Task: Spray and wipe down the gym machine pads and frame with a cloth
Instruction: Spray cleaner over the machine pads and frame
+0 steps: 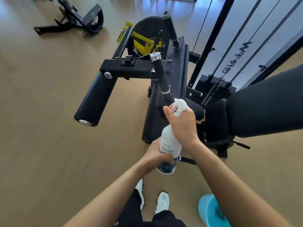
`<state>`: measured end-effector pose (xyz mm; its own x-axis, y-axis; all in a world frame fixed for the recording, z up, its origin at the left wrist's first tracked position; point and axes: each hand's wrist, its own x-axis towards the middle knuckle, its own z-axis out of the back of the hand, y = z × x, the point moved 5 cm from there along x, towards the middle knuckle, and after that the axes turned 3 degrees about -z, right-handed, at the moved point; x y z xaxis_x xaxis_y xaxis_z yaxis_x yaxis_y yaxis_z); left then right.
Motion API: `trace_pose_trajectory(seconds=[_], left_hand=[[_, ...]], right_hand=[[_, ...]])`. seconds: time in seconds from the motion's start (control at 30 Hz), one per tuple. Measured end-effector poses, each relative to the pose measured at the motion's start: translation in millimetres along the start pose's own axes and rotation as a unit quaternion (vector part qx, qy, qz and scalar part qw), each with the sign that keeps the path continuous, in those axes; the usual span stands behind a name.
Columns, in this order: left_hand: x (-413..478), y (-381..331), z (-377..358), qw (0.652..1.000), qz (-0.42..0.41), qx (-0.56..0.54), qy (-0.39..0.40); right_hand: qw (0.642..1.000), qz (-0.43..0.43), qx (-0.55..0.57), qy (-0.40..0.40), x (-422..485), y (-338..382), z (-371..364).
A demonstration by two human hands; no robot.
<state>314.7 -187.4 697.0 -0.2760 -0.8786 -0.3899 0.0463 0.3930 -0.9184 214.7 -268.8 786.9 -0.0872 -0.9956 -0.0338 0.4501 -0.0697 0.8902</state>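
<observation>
A white spray bottle (pixel 169 143) with a teal base is held in both hands in front of a black gym machine. My left hand (pixel 155 154) grips the bottle's lower body. My right hand (pixel 182 123) wraps around the neck and white trigger head (pixel 180 104), whose nozzle points toward the machine. The machine has a black roller pad (pixel 93 99) at the left, a black handle bar (pixel 161 72) with chrome ends, a black frame (pixel 127 68) and a large black pad (pixel 268 102) at the right. No cloth shows.
A teal bucket (pixel 211 210) stands on the tan floor by my right forearm. My white shoes (pixel 162 202) are below the bottle. A weight stack with cables (pixel 216 86) rises at the right. Another black machine base (pixel 78 18) lies at the far left.
</observation>
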Motion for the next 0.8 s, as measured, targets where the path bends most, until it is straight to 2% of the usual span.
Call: trace_pose_trajectory(seconds=[0.13,0.23,0.4,0.5,0.63,0.8], left_hand=[[-10.4,6.7,26.5,1.000,-0.004,0.007,0.013],[-17.3,15.2,58.3,0.999,-0.001,-0.001,0.034],[-42.0,43.4,144.0,0.998,0.018,-0.030,0.056],[-57.7,65.7,207.0,0.998,0.030,-0.041,0.043],[-75.8,90.4,281.0,0.996,0.049,-0.074,0.024],[-84.3,112.4,356.2,0.989,0.068,-0.133,-0.025]], right_hand=[[0.999,-0.019,0.020,-0.036,-15.7,2.7,-20.6],[0.999,-0.015,0.021,-0.026,-19.1,10.8,-50.7],[0.996,-0.033,0.015,0.087,-27.8,34.0,-142.0],[0.983,-0.076,0.071,0.150,-43.3,45.8,-208.5],[0.970,-0.123,0.092,0.188,-46.1,60.3,-294.3],[0.947,-0.219,0.128,0.197,-21.7,63.9,-382.4]])
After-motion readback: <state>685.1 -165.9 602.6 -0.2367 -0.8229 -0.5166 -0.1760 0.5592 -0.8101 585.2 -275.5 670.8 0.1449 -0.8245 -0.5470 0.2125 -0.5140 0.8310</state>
